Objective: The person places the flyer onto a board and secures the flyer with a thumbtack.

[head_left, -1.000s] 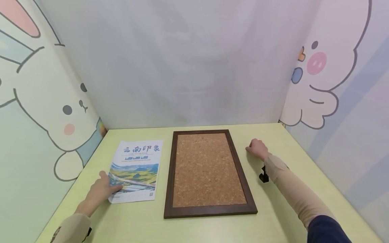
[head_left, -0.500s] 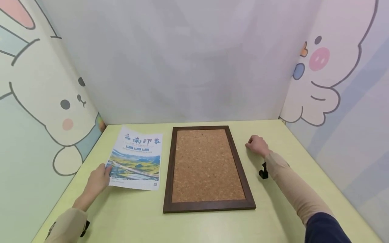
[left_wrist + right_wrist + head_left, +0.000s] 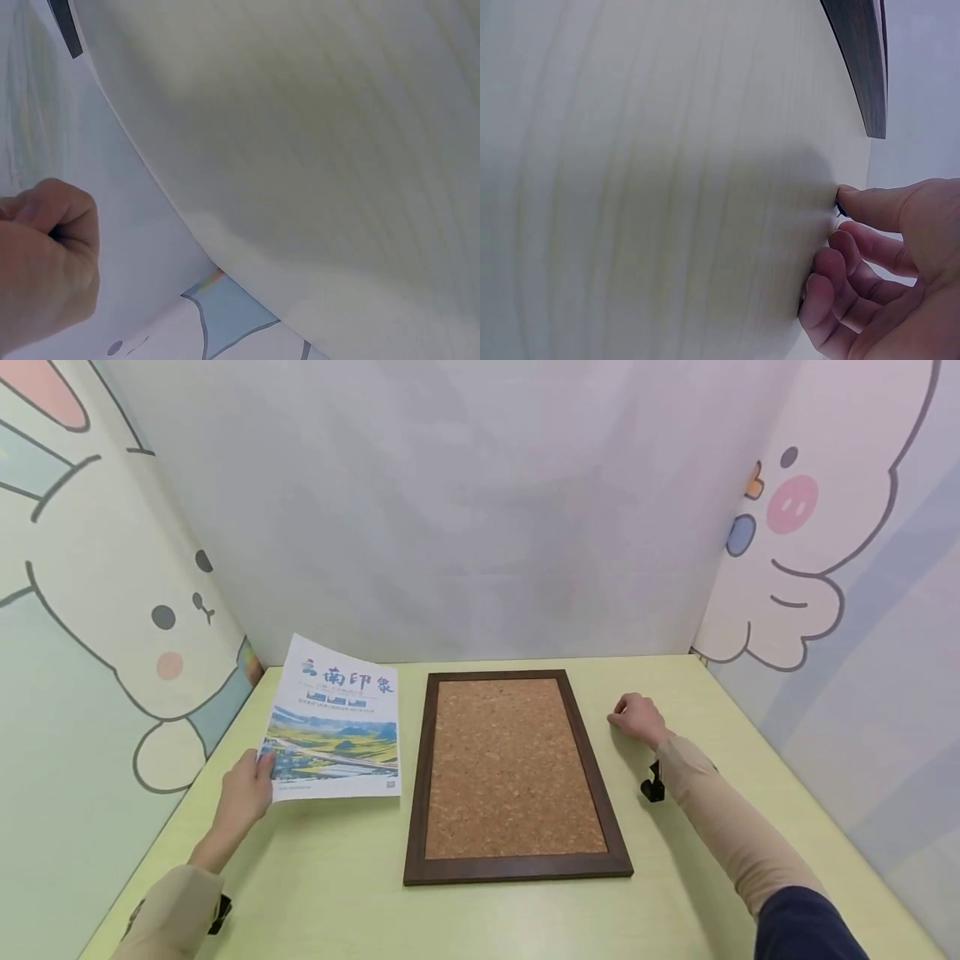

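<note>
In the head view my left hand (image 3: 243, 789) grips the lower left edge of a printed poster (image 3: 337, 727). The sheet is raised off the table, tilted towards me, its upper left corner highest. A framed corkboard (image 3: 517, 768) with a dark brown frame lies flat between my hands. To its right, my right hand (image 3: 637, 718) is low at the table. In the right wrist view, its thumb and forefinger pinch a small blue push pin (image 3: 843, 208), mostly hidden by the fingertips. The other fingers are curled. A dark speck shows by the lower fingertips, too small to tell.
The pale yellow-green table (image 3: 337, 902) meets a grey back wall (image 3: 465, 527). Side walls with cartoon animals, a rabbit (image 3: 150, 635) and a white figure (image 3: 795, 527), close in the left and right. A black wrist mount (image 3: 652, 783) hangs under my right wrist.
My left hand has taken hold of the poster, which lay flat on the table, and lifted it up and away from me. The right hand and corkboard stay in place.
</note>
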Demonstrator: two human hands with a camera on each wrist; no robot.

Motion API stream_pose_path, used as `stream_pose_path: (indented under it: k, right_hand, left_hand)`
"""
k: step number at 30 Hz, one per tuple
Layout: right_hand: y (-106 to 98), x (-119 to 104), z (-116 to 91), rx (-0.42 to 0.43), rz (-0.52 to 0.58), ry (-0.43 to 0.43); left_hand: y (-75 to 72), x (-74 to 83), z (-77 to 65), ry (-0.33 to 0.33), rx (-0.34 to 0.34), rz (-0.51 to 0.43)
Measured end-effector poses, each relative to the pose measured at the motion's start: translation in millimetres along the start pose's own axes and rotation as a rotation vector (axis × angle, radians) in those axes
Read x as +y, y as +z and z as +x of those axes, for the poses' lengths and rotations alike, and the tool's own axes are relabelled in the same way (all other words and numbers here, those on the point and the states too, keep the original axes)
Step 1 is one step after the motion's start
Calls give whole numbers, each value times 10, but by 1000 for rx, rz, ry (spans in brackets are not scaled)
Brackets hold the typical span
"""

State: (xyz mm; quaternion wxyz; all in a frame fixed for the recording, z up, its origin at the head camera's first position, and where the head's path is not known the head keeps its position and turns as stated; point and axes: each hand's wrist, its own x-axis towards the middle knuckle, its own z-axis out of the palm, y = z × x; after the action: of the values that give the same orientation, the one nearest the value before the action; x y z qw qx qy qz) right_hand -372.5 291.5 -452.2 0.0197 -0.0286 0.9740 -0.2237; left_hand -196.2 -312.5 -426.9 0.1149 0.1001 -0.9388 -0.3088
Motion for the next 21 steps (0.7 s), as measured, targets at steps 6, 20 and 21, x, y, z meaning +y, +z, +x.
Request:
stream_pose_path:
  k: [6,20,21]
  right_hand:
    - [12,30,-1,-3,10,3]
    - [-33,-21,-51,1,27,-7]
    - [-31,-20,-49,1,28,-8]
  left_hand:
    - [60,129,33,-5,-29,-40]
    - [364,669,68,5,-77,-172]
    - [392,702,69,4,-84,-182]
